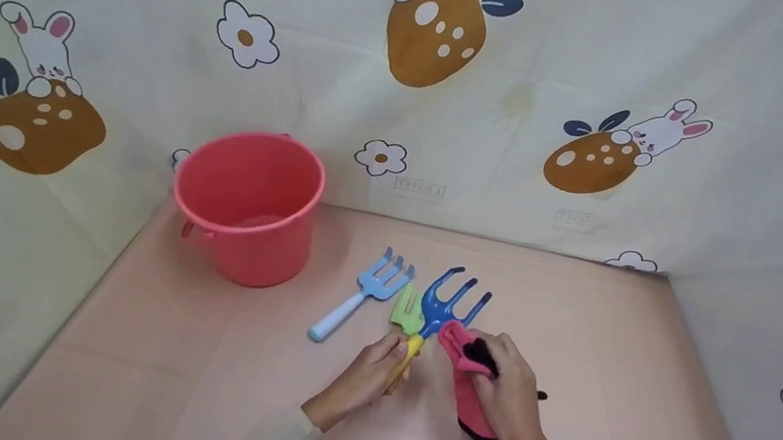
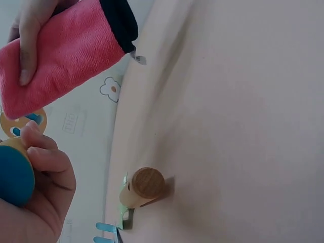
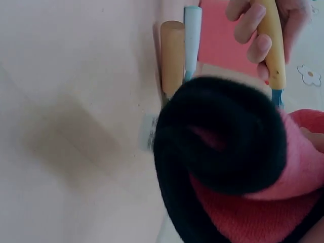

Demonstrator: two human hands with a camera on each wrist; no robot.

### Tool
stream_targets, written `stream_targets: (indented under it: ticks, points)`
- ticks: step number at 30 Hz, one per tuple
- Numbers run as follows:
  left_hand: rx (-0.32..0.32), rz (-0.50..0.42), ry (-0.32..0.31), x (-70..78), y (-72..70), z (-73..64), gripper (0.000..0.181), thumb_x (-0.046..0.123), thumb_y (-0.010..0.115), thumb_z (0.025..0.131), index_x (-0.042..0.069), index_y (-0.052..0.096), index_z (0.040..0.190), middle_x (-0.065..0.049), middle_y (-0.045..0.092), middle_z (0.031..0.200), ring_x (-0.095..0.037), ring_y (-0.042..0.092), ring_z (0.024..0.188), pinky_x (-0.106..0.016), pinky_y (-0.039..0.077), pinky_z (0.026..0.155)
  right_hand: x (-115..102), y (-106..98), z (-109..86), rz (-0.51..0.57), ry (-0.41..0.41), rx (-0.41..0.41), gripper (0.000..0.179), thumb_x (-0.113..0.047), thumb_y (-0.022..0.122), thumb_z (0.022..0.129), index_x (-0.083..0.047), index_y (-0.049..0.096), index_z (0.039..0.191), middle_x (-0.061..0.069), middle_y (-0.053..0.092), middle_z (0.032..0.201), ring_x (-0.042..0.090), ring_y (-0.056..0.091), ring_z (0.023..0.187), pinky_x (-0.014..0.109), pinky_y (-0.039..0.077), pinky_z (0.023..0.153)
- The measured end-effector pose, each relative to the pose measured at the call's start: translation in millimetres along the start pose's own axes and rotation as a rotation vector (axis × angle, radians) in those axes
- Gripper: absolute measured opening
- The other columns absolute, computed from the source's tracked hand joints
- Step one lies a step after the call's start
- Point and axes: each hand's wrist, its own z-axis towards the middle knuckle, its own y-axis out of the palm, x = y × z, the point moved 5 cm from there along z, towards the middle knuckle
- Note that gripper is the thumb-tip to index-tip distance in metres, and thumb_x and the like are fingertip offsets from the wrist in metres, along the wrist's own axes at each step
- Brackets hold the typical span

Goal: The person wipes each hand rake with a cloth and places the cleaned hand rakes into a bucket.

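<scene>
My left hand [image 1: 366,370] grips the yellow wooden handle [image 3: 274,48] of a small garden rake [image 1: 439,309], whose blue metal head has three curved, dark-tipped tines pointing up and away. A folded pink cloth [image 1: 471,401] with black edging is held in my right hand [image 1: 515,388]. Its upper fold overlaps the base of the rake head in the head view; whether they touch I cannot tell. In the left wrist view the cloth [image 2: 61,55] hangs above the left hand [image 2: 48,187], and the handle's blue end [image 2: 15,174] faces the camera.
Beyond the left hand lies a light blue hand fork [image 1: 371,285]. Beside it is a green fork [image 1: 407,311], partly hidden, with a wooden handle [image 3: 172,55]. A red bucket [image 1: 265,256] stands at the back left of the table. Printed fabric [image 1: 301,102] walls off the back and sides.
</scene>
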Motion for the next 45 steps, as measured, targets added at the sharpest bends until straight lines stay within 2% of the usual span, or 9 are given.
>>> stream_targets:
  ticks: [2,8,11,15,21,26,30,39,45]
  points:
    - [0.019,0.050,0.021,-2.0,0.9,-0.5,0.034,0.035,0.028,0.102,0.008,0.049,0.109,-0.004,0.050,0.078,-0.014,0.044,0.058,-0.021,0.036,0.050,-6.6,4.3,1.5,-0.057,-0.055,0.002,0.041,0.003,0.074,0.072,-0.013,0.067,0.108,0.000,0.051,0.082,0.008,0.051,0.072,0.025,0.050,0.063]
    - [0.100,0.359,0.094,-2.7,2.3,-1.1,0.034,0.039,0.035,0.100,0.008,0.047,0.110,0.002,0.045,0.072,-0.007,0.044,0.062,-0.019,0.037,0.055,-23.0,14.5,5.6,-0.182,-0.207,0.033,0.041,-0.002,0.077,0.072,-0.023,0.069,0.107,0.005,0.052,0.090,0.010,0.051,0.070,0.021,0.049,0.058]
    - [0.115,0.468,0.094,-2.0,2.7,-0.9,0.034,0.042,0.038,0.099,0.013,0.045,0.115,0.005,0.045,0.073,-0.006,0.045,0.064,-0.019,0.038,0.056,-27.9,18.3,6.2,-0.215,-0.231,0.039,0.040,-0.006,0.078,0.073,-0.023,0.069,0.108,0.005,0.052,0.090,0.010,0.049,0.067,0.019,0.046,0.054]
    - [0.102,0.522,0.081,-3.3,4.2,0.0,0.041,0.047,0.040,0.097,0.014,0.044,0.121,0.005,0.048,0.074,-0.006,0.046,0.064,-0.018,0.039,0.056,-29.6,24.2,6.1,-0.242,-0.234,0.028,0.037,-0.012,0.078,0.074,-0.021,0.068,0.109,0.003,0.050,0.088,0.009,0.048,0.065,0.019,0.045,0.053]
    - [0.095,0.567,0.088,-6.3,8.6,-1.5,0.046,0.038,0.044,0.097,0.012,0.038,0.135,0.002,0.050,0.075,-0.007,0.047,0.064,-0.019,0.040,0.055,-29.0,31.6,6.8,-0.277,-0.234,-0.010,0.036,-0.017,0.080,0.071,-0.017,0.067,0.104,0.005,0.053,0.086,0.012,0.054,0.067,0.024,0.053,0.060]
    - [0.105,0.605,0.079,-6.2,12.7,-1.5,0.052,0.043,0.042,0.097,0.010,0.035,0.137,0.003,0.050,0.076,-0.007,0.048,0.065,-0.019,0.040,0.057,-26.8,28.7,12.4,-0.272,-0.173,-0.031,0.026,-0.011,0.077,0.074,-0.011,0.067,0.099,0.004,0.055,0.083,0.014,0.058,0.070,0.029,0.055,0.066]
    - [0.117,0.627,0.119,-2.8,14.6,-3.4,0.054,0.040,0.042,0.098,0.004,0.035,0.136,0.004,0.045,0.070,-0.005,0.044,0.059,-0.018,0.038,0.053,-25.6,23.8,16.8,-0.274,-0.144,-0.035,0.025,-0.007,0.074,0.074,-0.009,0.066,0.097,0.004,0.057,0.082,0.015,0.058,0.070,0.031,0.055,0.066]
    - [0.129,0.488,0.080,1.4,18.4,-6.2,0.047,0.041,0.043,0.097,0.008,0.038,0.130,0.004,0.045,0.068,-0.005,0.045,0.057,-0.017,0.038,0.052,-18.1,17.5,18.3,-0.284,-0.105,-0.038,0.029,-0.006,0.073,0.075,-0.011,0.063,0.101,0.005,0.056,0.083,0.016,0.058,0.070,0.032,0.055,0.065]
    - [0.122,0.442,0.082,3.0,17.0,-6.8,0.042,0.039,0.045,0.097,0.011,0.039,0.129,0.003,0.046,0.071,-0.005,0.047,0.059,-0.018,0.039,0.053,-8.8,19.2,16.4,-0.279,-0.105,-0.026,0.032,-0.010,0.076,0.076,-0.012,0.061,0.104,0.005,0.055,0.085,0.017,0.059,0.072,0.033,0.055,0.068]
